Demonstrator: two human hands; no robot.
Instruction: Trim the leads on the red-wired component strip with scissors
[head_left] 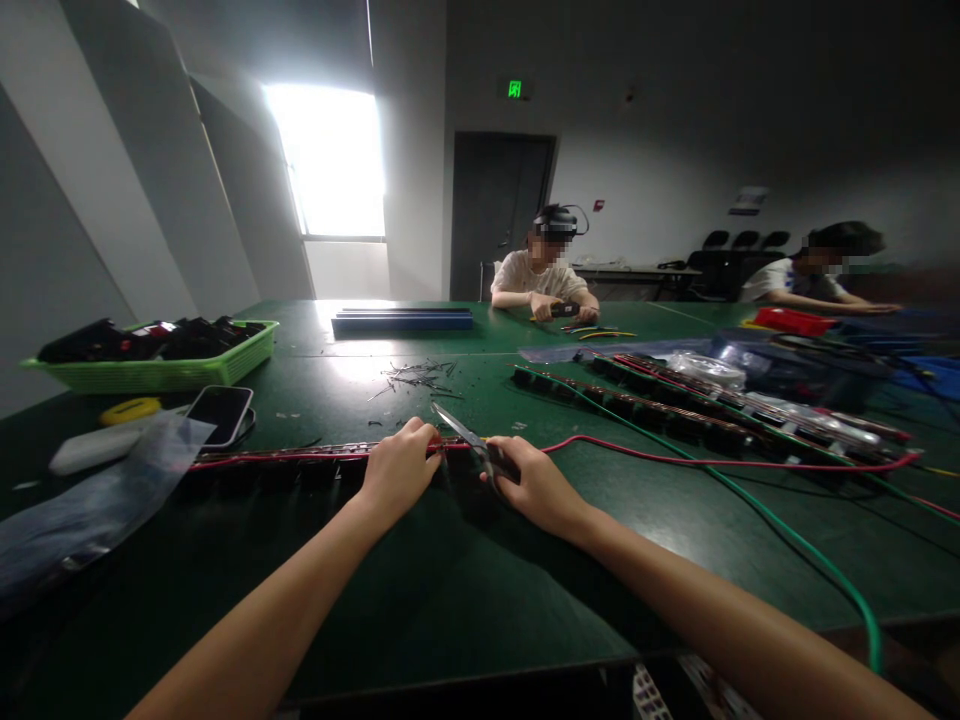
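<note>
A long strip of dark blocks (300, 468) with a red wire (645, 449) along it lies across the green table in front of me. My left hand (401, 462) is closed on the strip near its right end, pinching the red wire there; its fingertips are partly hidden. In my right hand (536, 488) is a pair of scissors (463, 433), gripped by the handles. Their blades point up and left, close to my left fingertips. Whether the blades touch the wire I cannot tell. From the strip the red wire runs off to the right.
A green basket (150, 372) of black parts, a phone (219, 414) and a plastic bag (142, 490) lie left. Cut-off bits (424, 377) are scattered ahead, before a blue bar (401, 321). More wired strips (675, 405) and a green wire (787, 540) lie right. Two people sit across.
</note>
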